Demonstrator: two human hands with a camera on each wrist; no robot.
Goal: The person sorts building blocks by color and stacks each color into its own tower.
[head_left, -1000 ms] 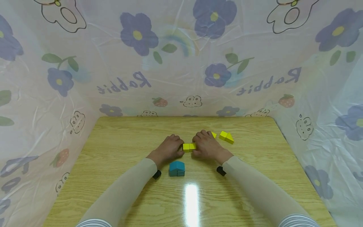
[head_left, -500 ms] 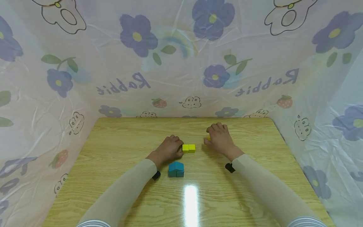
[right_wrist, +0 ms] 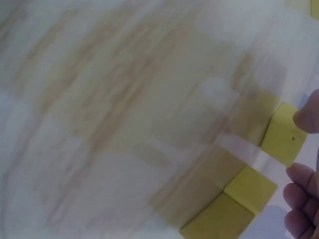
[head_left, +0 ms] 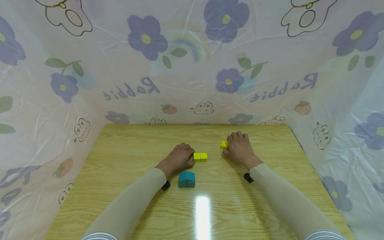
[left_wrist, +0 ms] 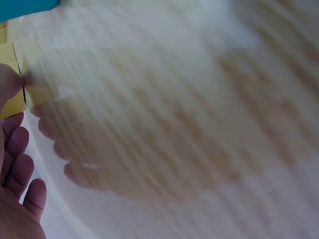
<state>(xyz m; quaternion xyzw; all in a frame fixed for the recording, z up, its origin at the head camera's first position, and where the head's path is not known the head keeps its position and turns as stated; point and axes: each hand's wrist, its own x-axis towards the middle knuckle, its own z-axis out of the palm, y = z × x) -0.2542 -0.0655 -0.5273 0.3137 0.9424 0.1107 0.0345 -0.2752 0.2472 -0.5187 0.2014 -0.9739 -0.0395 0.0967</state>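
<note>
Flower-curtained booth, wooden table

left hand pinches between thumb and fingers; right hand, farther forward and well to its right, pinches too; left forearm and right forearm slant inward behind those grips.

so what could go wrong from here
The right hand, pinching a yellow block, might nudge the two yellow blocks near it. If drawn back, the left hand might bump the blue blocks close by. The yellow pair by that hand could split: those blocks seem merely side by side.
</note>
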